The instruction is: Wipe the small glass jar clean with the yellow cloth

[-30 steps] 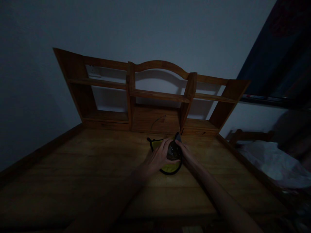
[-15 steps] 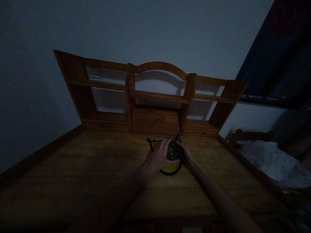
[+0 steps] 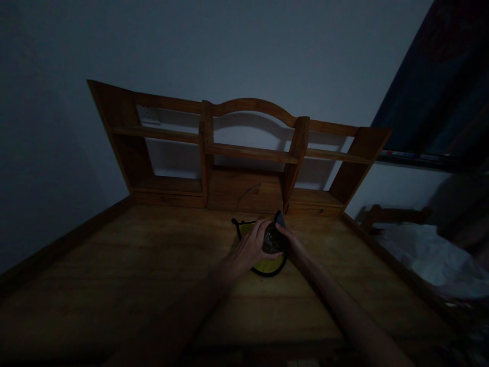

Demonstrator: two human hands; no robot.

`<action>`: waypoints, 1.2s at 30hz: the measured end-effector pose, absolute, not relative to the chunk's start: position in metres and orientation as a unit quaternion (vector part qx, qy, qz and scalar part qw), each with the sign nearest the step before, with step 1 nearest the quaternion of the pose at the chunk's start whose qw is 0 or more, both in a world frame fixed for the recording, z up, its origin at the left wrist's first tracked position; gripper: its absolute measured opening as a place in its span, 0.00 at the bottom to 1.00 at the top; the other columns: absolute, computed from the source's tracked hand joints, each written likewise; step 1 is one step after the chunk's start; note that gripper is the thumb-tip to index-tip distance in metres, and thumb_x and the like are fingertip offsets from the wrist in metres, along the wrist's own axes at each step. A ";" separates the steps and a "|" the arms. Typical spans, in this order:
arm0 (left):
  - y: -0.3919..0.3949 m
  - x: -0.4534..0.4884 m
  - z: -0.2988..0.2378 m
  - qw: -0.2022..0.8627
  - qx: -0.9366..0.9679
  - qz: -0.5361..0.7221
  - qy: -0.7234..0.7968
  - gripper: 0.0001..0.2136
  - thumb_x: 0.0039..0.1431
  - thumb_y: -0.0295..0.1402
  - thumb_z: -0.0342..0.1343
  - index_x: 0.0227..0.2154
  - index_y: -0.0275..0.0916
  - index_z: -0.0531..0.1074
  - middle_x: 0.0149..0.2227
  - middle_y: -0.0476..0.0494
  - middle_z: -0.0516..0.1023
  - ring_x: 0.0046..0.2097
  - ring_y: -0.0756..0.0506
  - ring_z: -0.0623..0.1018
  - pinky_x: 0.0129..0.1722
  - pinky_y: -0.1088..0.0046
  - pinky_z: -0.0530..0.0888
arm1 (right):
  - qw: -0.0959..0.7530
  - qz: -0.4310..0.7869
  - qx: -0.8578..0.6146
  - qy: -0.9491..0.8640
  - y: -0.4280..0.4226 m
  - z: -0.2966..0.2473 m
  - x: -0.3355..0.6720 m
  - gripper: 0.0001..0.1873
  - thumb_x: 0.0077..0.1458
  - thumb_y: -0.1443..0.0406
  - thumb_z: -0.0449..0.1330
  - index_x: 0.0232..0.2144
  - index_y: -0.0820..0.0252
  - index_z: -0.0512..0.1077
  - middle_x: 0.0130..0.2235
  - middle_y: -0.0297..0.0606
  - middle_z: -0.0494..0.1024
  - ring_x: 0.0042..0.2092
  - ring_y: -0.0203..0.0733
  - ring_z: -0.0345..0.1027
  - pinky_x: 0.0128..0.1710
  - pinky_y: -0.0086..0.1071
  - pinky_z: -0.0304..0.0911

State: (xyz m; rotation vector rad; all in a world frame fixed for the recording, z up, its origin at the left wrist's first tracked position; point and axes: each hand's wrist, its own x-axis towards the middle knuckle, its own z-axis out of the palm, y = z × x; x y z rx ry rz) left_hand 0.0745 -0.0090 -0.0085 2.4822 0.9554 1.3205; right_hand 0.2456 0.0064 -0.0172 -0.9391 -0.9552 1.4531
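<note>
A dark, glossy, rounded object (image 3: 272,239), glass-like in its shine, is between my hands; the dim light hides its exact kind. My left hand (image 3: 252,244) wraps round its left side, thumb along the bottom and fingers over the top. Beneath lies a yellow cloth (image 3: 267,267) with black edging, spread on the wooden desk (image 3: 160,265). At the object's right side my right hand (image 3: 293,243) is closed on a raised part of the cloth, whose grey face (image 3: 280,219) shows above the thumb. That hand's fingertips are mostly hidden.
A wooden shelf unit (image 3: 252,150) with several compartments stands along the desk's back edge, against the wall. Raised wooden rims (image 3: 69,237) border the desk's sides. White fabric (image 3: 431,255) lies beyond the right edge, below a dark curtain (image 3: 439,86).
My right thumb and the raised grey part of the cloth have shifted slightly at the object's upper right, with more grey showing. My left hand keeps its hold almost unmoved.
</note>
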 end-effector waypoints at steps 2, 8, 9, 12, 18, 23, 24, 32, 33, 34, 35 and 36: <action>-0.009 0.074 -0.008 0.082 0.836 0.445 0.311 0.40 0.45 0.44 0.67 0.58 0.41 0.53 0.56 0.36 0.64 0.57 0.37 0.70 0.54 0.57 0.72 | 0.545 0.622 -0.392 -0.403 0.005 -0.015 0.246 0.16 0.48 0.55 0.68 0.34 0.61 0.78 0.38 0.39 0.81 0.38 0.44 0.75 0.45 0.35 0.67; -0.007 0.074 -0.014 0.062 0.848 0.443 0.284 0.43 0.44 0.40 0.68 0.60 0.42 0.50 0.57 0.36 0.62 0.59 0.37 0.67 0.57 0.57 0.70 | 0.488 0.674 -0.360 -0.422 -0.001 -0.011 0.256 0.17 0.51 0.55 0.66 0.39 0.60 0.78 0.41 0.37 0.81 0.44 0.43 0.74 0.50 0.34 0.64; -0.007 0.074 -0.015 0.064 0.852 0.438 0.280 0.43 0.45 0.40 0.68 0.61 0.43 0.50 0.57 0.36 0.62 0.59 0.37 0.67 0.58 0.56 0.70 | 0.481 0.680 -0.359 -0.421 -0.002 -0.011 0.257 0.17 0.51 0.55 0.66 0.39 0.60 0.78 0.40 0.37 0.81 0.44 0.43 0.74 0.50 0.34 0.64; -0.007 0.074 -0.016 0.070 0.857 0.430 0.275 0.43 0.45 0.40 0.67 0.61 0.43 0.49 0.58 0.36 0.62 0.59 0.37 0.67 0.59 0.56 0.69 | 0.478 0.680 -0.363 -0.421 -0.003 -0.010 0.259 0.17 0.50 0.54 0.66 0.38 0.60 0.78 0.39 0.38 0.81 0.44 0.44 0.74 0.49 0.34 0.65; -0.007 0.074 -0.014 0.062 0.856 0.432 0.278 0.43 0.46 0.40 0.67 0.61 0.42 0.49 0.57 0.36 0.62 0.60 0.37 0.67 0.58 0.57 0.69 | 0.505 0.655 -0.377 -0.418 -0.004 -0.009 0.252 0.19 0.48 0.52 0.67 0.37 0.59 0.77 0.39 0.38 0.81 0.46 0.46 0.73 0.50 0.36 0.65; -0.008 0.076 -0.012 0.060 0.850 0.438 0.288 0.42 0.44 0.41 0.68 0.60 0.41 0.51 0.57 0.36 0.63 0.59 0.37 0.67 0.58 0.57 0.69 | 0.544 0.654 -0.352 -0.391 0.000 -0.009 0.245 0.23 0.53 0.46 0.59 0.42 0.54 0.76 0.43 0.35 0.80 0.51 0.43 0.70 0.53 0.35 0.63; -0.008 0.076 -0.011 0.062 0.847 0.439 0.292 0.42 0.45 0.41 0.68 0.60 0.41 0.52 0.57 0.36 0.63 0.59 0.37 0.68 0.58 0.57 0.70 | 0.552 0.653 -0.346 -0.388 0.000 -0.010 0.245 0.22 0.54 0.47 0.59 0.42 0.53 0.76 0.44 0.33 0.80 0.51 0.43 0.69 0.53 0.35 0.63; -0.006 0.076 -0.013 0.099 0.836 0.453 0.294 0.41 0.44 0.40 0.68 0.59 0.42 0.52 0.57 0.36 0.62 0.59 0.37 0.68 0.57 0.57 0.70 | 0.535 0.657 -0.366 -0.385 0.002 -0.014 0.251 0.14 0.48 0.56 0.66 0.35 0.58 0.78 0.40 0.35 0.81 0.46 0.46 0.73 0.53 0.37 0.62; -0.006 0.076 -0.014 0.102 0.836 0.452 0.295 0.42 0.44 0.40 0.68 0.60 0.42 0.52 0.57 0.36 0.62 0.59 0.37 0.68 0.57 0.57 0.70 | 0.528 0.659 -0.367 -0.390 0.002 -0.014 0.251 0.14 0.49 0.56 0.66 0.36 0.58 0.78 0.40 0.36 0.81 0.46 0.46 0.73 0.53 0.37 0.62; -0.005 0.076 -0.015 0.104 0.837 0.450 0.295 0.42 0.44 0.40 0.68 0.60 0.43 0.52 0.58 0.37 0.62 0.59 0.37 0.68 0.57 0.56 0.70 | 0.523 0.661 -0.366 -0.394 0.001 -0.013 0.251 0.15 0.49 0.55 0.65 0.37 0.59 0.78 0.40 0.36 0.81 0.46 0.46 0.73 0.52 0.37 0.62; -0.004 0.076 -0.016 0.106 0.837 0.449 0.294 0.42 0.44 0.40 0.68 0.60 0.43 0.52 0.58 0.37 0.61 0.59 0.37 0.68 0.57 0.56 0.70 | 0.521 0.661 -0.365 -0.398 0.001 -0.012 0.251 0.16 0.50 0.55 0.65 0.37 0.59 0.78 0.40 0.37 0.81 0.46 0.46 0.73 0.52 0.37 0.62; -0.004 0.077 -0.016 0.107 0.837 0.450 0.294 0.42 0.44 0.40 0.68 0.60 0.43 0.52 0.58 0.37 0.61 0.59 0.37 0.68 0.58 0.57 0.70 | 0.520 0.661 -0.363 -0.401 0.000 -0.011 0.251 0.16 0.50 0.55 0.65 0.37 0.59 0.78 0.40 0.37 0.81 0.46 0.46 0.73 0.52 0.37 0.63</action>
